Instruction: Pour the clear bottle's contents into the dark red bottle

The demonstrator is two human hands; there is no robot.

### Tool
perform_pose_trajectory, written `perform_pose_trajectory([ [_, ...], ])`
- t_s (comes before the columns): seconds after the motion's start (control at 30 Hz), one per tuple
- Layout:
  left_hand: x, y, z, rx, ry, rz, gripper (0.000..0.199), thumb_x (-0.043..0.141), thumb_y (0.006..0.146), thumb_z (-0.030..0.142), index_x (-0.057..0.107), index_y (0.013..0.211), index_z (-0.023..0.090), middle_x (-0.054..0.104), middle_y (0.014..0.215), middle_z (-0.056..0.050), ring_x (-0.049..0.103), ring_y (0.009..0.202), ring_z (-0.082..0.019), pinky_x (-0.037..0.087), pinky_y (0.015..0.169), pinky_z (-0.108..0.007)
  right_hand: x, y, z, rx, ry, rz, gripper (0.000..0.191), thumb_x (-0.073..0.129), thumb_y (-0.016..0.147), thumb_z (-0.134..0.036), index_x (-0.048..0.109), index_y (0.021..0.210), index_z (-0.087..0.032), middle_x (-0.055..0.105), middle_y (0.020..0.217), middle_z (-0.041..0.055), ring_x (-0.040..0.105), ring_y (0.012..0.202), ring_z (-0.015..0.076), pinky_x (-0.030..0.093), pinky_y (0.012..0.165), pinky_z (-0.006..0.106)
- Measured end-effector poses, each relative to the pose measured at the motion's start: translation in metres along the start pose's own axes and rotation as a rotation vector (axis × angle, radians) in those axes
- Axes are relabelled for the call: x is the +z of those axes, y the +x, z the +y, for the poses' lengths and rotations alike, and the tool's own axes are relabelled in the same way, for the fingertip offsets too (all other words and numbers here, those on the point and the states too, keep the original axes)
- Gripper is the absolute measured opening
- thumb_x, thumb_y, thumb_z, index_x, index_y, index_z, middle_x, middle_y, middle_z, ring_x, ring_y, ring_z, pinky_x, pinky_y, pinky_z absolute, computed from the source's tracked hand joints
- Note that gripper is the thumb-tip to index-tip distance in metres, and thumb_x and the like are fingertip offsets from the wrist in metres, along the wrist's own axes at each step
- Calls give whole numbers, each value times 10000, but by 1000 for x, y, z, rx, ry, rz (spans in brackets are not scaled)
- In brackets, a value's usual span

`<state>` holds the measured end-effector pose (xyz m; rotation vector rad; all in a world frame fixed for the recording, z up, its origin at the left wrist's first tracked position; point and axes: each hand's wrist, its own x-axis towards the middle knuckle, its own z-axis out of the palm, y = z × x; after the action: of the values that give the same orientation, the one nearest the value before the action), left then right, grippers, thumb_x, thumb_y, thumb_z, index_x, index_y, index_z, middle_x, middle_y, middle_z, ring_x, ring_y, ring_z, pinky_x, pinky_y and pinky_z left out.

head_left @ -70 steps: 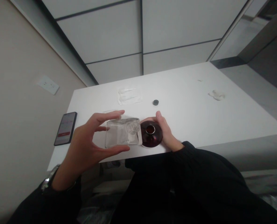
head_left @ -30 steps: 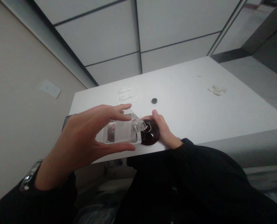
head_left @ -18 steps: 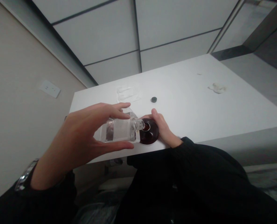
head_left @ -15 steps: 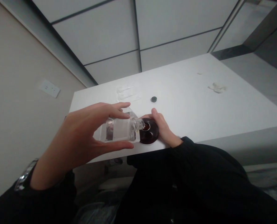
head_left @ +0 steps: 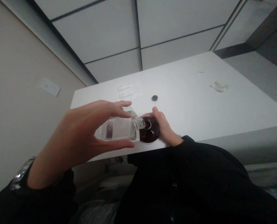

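Observation:
My left hand [head_left: 82,133] grips a clear glass bottle [head_left: 122,128] between thumb and fingers. The bottle is tipped on its side, its threaded mouth pointing right, at the opening of a dark red-brown round bottle [head_left: 150,133]. My right hand [head_left: 163,126] is wrapped around the back and right side of that dark bottle, near the table's front edge. Some of its fingers are hidden behind the bottle. Whether liquid flows between the two mouths is too small to tell.
On the white table [head_left: 187,102] lie a small dark cap [head_left: 154,98], a clear plastic package [head_left: 129,92] behind my left hand, and a crumpled whitish piece [head_left: 219,86] at the right. A wall socket [head_left: 50,87] is at the left, cabinet panels [head_left: 176,21] behind.
The view has shifted slightly. Both hands keep their holds, with the clear bottle still tipped at the dark bottle's opening.

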<state>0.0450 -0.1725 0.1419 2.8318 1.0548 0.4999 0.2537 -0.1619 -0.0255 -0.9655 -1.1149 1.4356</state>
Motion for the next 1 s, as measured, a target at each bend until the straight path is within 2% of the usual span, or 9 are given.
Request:
perform_pose_trajectory([
  [0.17, -3, 2, 3, 16, 38, -23, 447, 648, 925, 700, 631, 1187, 339, 743, 1364, 43, 749, 1184, -235, 599, 1034, -343, 0, 0, 0, 6, 1, 3, 897, 409, 803, -989, 809, 719, -190, 762, 687, 69, 652, 616, 173, 498, 647, 317],
  [0.33, -5, 5, 4, 37, 47, -39, 407, 679, 932, 647, 636, 1173, 322, 749, 1354, 19, 748, 1187, -231, 599, 992, -332, -1, 0, 0, 1, -4, 3, 877, 417, 821, -970, 810, 719, -193, 748, 658, 60, 657, 620, 179, 507, 675, 323],
  [0.43, -6, 6, 4, 31, 62, -43, 426, 633, 945, 686, 635, 1175, 328, 747, 1355, 31, 745, 1193, -222, 585, 1006, -321, -1, 0, 1, -4, 12, 1, 867, 422, 835, -956, 815, 740, -190, 773, 708, 66, 673, 646, 180, 508, 691, 320],
  [0.53, -6, 6, 3, 32, 75, -52, 442, 582, 959, 715, 640, 1174, 333, 746, 1356, 38, 747, 1190, -225, 578, 1012, -316, -1, 0, 1, 7, 18, 7, 863, 435, 830, -956, 819, 756, -186, 759, 678, 60, 655, 619, 178, 500, 667, 319],
  [0.83, -5, 9, -1, 61, 91, -78, 469, 557, 964, 725, 663, 1170, 317, 758, 1337, 12, 762, 1140, -239, 595, 922, -323, -3, 1, 6, 9, 36, 3, 848, 449, 833, -947, 834, 788, -193, 767, 692, 58, 657, 631, 181, 491, 673, 322],
  [1.0, -6, 9, 0, 53, 96, -81, 493, 563, 941, 753, 667, 1182, 335, 756, 1343, 28, 760, 1151, -255, 596, 924, -345, -3, 1, 6, 16, 38, 6, 858, 443, 825, -956, 828, 781, -190, 766, 700, 59, 660, 642, 181, 495, 687, 326],
])
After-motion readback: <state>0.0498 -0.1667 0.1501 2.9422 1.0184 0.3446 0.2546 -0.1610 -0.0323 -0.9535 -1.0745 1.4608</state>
